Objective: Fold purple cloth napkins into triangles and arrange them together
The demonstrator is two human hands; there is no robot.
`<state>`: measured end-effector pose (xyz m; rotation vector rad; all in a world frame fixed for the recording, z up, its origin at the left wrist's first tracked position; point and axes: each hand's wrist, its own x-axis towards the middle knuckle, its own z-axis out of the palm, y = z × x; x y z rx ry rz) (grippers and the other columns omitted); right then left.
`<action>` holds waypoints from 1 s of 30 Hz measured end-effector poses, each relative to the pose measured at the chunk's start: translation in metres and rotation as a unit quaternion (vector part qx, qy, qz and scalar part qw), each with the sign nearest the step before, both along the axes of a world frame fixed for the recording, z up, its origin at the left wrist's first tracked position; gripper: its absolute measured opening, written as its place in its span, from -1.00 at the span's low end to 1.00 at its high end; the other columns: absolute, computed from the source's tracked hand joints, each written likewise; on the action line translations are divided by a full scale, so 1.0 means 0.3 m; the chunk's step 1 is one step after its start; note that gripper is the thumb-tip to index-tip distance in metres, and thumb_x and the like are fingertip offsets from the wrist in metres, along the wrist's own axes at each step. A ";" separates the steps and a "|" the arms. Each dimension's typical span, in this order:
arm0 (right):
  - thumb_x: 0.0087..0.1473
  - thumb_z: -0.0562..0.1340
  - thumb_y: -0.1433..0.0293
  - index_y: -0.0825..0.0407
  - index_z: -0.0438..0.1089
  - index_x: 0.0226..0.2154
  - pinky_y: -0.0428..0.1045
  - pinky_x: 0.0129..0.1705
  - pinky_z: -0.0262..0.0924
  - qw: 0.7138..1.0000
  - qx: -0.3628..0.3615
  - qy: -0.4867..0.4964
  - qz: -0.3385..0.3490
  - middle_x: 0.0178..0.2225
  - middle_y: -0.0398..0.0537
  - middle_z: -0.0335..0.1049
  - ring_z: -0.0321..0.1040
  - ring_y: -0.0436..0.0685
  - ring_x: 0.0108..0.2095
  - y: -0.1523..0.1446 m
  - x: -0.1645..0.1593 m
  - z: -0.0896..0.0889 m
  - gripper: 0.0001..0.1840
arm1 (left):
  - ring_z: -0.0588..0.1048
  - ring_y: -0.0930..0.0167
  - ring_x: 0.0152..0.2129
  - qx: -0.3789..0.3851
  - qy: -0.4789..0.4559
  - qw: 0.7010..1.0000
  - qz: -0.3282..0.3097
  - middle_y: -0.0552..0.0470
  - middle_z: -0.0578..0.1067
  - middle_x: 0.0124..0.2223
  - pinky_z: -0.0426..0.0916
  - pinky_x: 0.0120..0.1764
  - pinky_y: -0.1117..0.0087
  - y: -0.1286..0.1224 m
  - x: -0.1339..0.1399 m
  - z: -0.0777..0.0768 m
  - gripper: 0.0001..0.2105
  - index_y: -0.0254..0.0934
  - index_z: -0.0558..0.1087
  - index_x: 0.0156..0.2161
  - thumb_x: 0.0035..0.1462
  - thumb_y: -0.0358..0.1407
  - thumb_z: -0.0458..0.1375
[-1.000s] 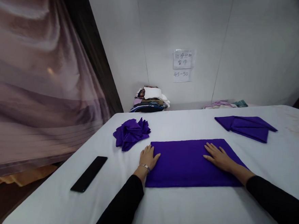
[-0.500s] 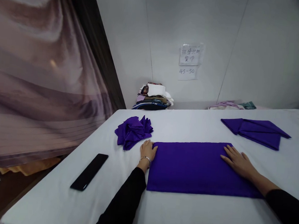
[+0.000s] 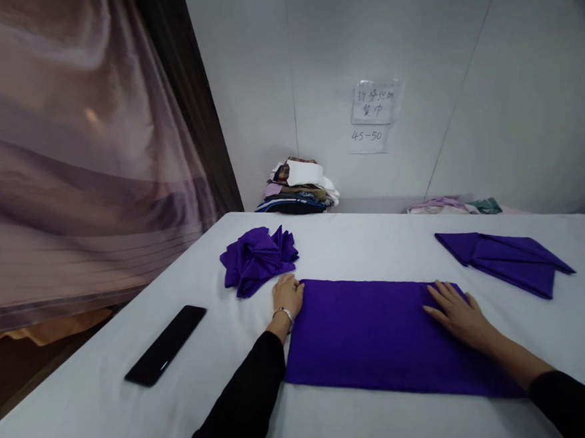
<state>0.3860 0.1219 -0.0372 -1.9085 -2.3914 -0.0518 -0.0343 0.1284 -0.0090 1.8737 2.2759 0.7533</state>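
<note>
Head view, purple cloth point(image 3: 364, 335), long axis sideways, right hand point(image 3: 462, 319) spread flat, left hand point(image 3: 288, 296), grip unclear

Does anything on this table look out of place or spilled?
Nothing looks spilled or damaged. One mild oddity: the flat, black, phone-like slab lying at a slant on the white cloth-covered table, left of the left hand. It seems unrelated to the flat rectangular purple cloth under the right hand.

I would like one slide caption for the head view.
Left hand at its edge, right hand on top: a flat purple cloth.
</note>
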 end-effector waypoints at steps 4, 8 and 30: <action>0.09 -0.18 -0.05 0.01 -0.04 0.19 0.31 0.16 -0.29 0.998 -0.029 0.013 0.047 0.24 0.04 -0.16 -0.29 0.27 0.23 -0.009 -0.103 0.008 -0.26 | 0.26 0.35 0.01 0.004 0.014 1.000 -0.003 -0.04 0.40 0.00 0.09 0.03 0.31 0.004 0.001 -0.001 -0.87 -0.25 0.40 -0.42 0.07 -0.29 0.04; 0.10 -0.20 -0.06 0.04 -0.05 0.20 0.28 0.17 -0.32 0.997 -0.042 0.039 0.054 0.24 0.09 -0.18 -0.28 0.25 0.23 -0.019 -0.148 0.012 -0.24 | 0.26 0.32 0.01 0.005 0.023 1.000 -0.013 -0.08 0.40 -0.01 0.10 0.03 0.29 0.012 -0.004 -0.004 -0.88 -0.26 0.39 -0.44 0.05 -0.30 0.05; 0.10 -0.20 -0.07 0.03 -0.12 0.22 0.25 0.17 -0.44 0.992 -0.095 0.086 -0.015 0.26 0.08 -0.25 -0.37 0.23 0.24 0.053 -0.094 0.120 -0.23 | -0.13 0.23 0.21 -0.120 0.193 0.943 -0.244 -0.11 -0.07 0.27 -0.21 0.17 0.05 -0.145 0.229 -0.012 -0.28 -0.40 0.01 0.21 0.09 0.11 -0.24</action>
